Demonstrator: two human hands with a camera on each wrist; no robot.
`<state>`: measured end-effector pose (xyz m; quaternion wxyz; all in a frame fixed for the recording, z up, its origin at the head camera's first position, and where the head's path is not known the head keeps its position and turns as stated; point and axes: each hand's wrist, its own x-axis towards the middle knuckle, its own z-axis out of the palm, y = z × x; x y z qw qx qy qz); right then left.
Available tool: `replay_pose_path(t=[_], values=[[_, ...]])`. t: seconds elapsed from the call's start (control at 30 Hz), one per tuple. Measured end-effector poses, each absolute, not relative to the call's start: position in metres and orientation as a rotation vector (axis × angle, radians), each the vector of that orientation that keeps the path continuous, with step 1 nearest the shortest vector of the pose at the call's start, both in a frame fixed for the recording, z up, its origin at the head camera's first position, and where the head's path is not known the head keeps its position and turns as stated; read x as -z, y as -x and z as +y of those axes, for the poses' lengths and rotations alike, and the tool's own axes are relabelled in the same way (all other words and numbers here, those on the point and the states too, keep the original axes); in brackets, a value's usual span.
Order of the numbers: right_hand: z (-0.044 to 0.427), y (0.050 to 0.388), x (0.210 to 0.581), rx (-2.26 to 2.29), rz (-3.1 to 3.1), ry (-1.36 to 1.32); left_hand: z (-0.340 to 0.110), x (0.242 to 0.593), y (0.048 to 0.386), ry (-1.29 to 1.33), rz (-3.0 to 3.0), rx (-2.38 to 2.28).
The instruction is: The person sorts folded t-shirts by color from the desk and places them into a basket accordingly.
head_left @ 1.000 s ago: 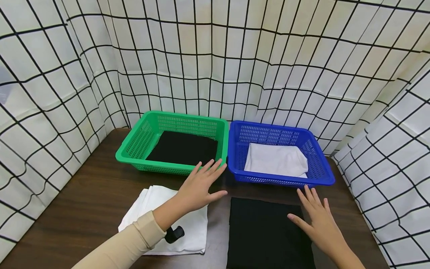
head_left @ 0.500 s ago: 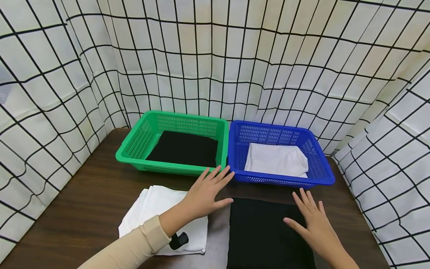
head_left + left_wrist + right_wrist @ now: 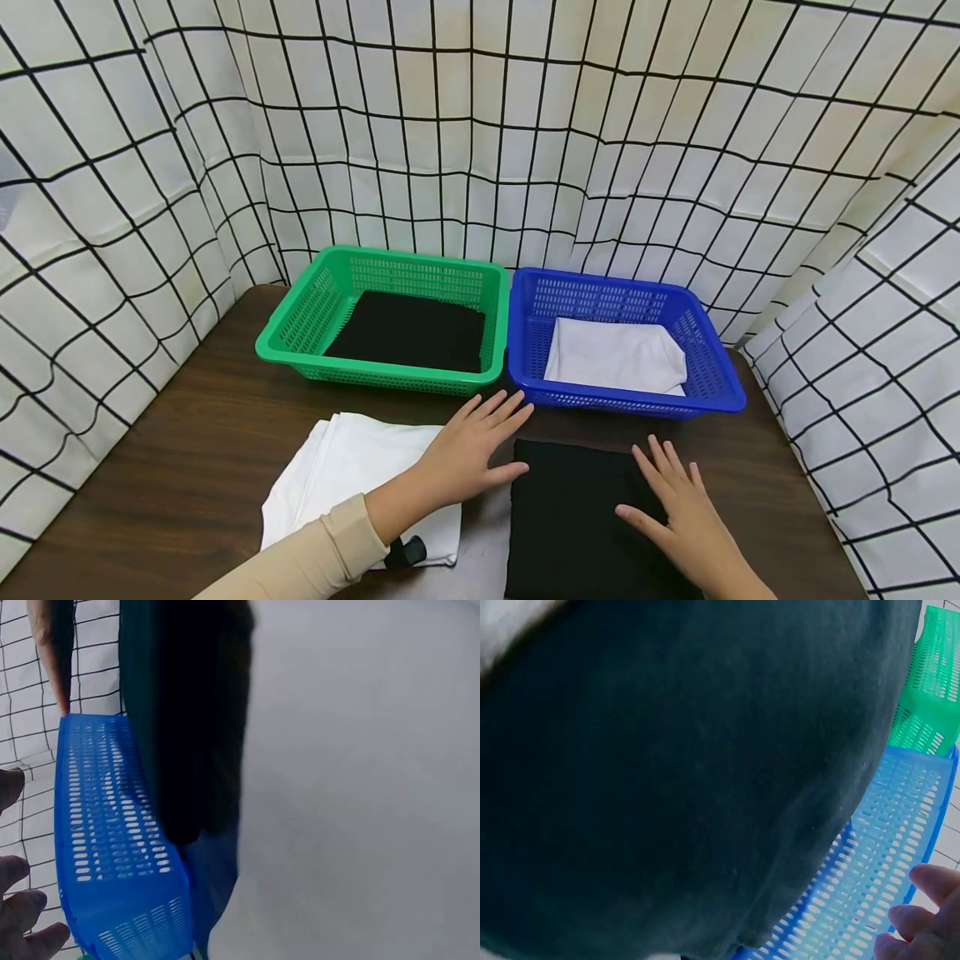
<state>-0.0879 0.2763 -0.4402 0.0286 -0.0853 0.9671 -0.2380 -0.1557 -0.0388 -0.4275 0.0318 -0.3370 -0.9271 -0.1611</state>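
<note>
My left hand [image 3: 472, 446] hovers with spread fingers between a folded white cloth [image 3: 337, 462] and a folded black cloth [image 3: 570, 525]. Its wrist covers part of the white cloth. Over the black cloth's right side, my right hand [image 3: 686, 508] is spread too, holding nothing; whether it touches the cloth I cannot tell. Dark cloth [image 3: 187, 735] fills much of the left wrist view, with fingers [image 3: 22, 915] at the left edge. In the right wrist view, the dark cloth [image 3: 667, 787] dominates, and fingertips [image 3: 930, 885] show at lower right.
Behind the hands stand a green basket [image 3: 390, 372] with black cloth [image 3: 412, 329] inside and, to its right, a blue basket [image 3: 637, 402] holding white cloth [image 3: 615, 354]. The brown wooden table [image 3: 172, 450] is enclosed by a white curtain [image 3: 420, 108] with black grid lines.
My left hand has moved down and to the right, away from the green basket. The right hand has drawn down and left over the black cloth. Both cloths on the table stay put.
</note>
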Motion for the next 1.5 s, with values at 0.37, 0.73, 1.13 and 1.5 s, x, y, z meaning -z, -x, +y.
replay_pose_path(t=[0.37,0.73,1.13,1.5], values=[[0.274,0.088,0.443,0.972,2.769,0.165,-0.032,0.433,0.149,1.072,-2.889,0.538],[0.277,0.089,0.446,0.989,2.669,0.067,-0.026,0.450,0.146,0.922,-3.027,0.858],[0.289,0.091,0.455,0.937,2.565,-0.073,-0.023,0.463,0.144,0.731,-3.096,1.195],[0.299,0.090,0.465,0.911,2.532,-0.167,-0.023,0.469,0.141,0.666,-3.126,1.329]])
